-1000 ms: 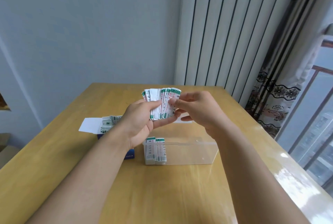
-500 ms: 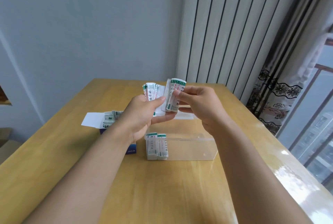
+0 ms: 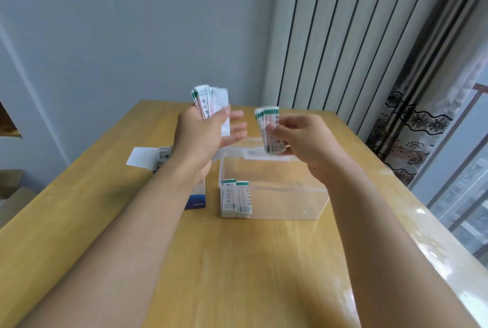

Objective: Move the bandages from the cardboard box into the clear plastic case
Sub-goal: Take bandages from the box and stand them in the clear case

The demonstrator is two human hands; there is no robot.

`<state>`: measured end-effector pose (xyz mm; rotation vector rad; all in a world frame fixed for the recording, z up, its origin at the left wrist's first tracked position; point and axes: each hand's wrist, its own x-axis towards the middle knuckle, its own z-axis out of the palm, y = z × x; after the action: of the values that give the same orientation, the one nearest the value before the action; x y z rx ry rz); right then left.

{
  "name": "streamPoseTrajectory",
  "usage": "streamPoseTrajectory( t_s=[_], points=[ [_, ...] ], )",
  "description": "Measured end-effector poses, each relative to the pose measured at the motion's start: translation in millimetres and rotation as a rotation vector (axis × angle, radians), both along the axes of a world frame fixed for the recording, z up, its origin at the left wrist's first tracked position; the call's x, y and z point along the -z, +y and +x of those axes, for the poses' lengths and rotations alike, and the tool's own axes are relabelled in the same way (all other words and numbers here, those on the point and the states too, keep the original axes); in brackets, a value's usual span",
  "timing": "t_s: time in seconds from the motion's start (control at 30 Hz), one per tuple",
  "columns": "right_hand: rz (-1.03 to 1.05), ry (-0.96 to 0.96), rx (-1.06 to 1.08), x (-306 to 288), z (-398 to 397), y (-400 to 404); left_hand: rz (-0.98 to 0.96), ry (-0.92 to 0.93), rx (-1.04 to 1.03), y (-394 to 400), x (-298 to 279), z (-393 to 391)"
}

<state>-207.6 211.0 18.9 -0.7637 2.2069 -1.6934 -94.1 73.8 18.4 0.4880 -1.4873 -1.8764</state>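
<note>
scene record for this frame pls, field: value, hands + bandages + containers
left hand: raised, holds a fanned bundle of bandages
right hand: holds a smaller stack of bandages above the case
clear plastic case: open, on the table, some bandages standing at its near-left corner
cardboard box: left of the case, flap open, mostly hidden by the left arm
table: wooden, glossy
task state: in progress
</note>
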Motion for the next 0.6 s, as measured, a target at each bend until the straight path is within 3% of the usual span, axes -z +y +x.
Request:
streamPoseTrajectory(
  t_s=[0.17, 0.6],
  points=[
    [0.558, 0.217, -0.005, 22, 6, -11, 0.043, 0.073, 0.024, -1, -3, 4],
    [1.010, 0.270, -0.177, 12, 34, -32, 0.061, 0.126, 0.091, -5, -5, 5]
  ],
)
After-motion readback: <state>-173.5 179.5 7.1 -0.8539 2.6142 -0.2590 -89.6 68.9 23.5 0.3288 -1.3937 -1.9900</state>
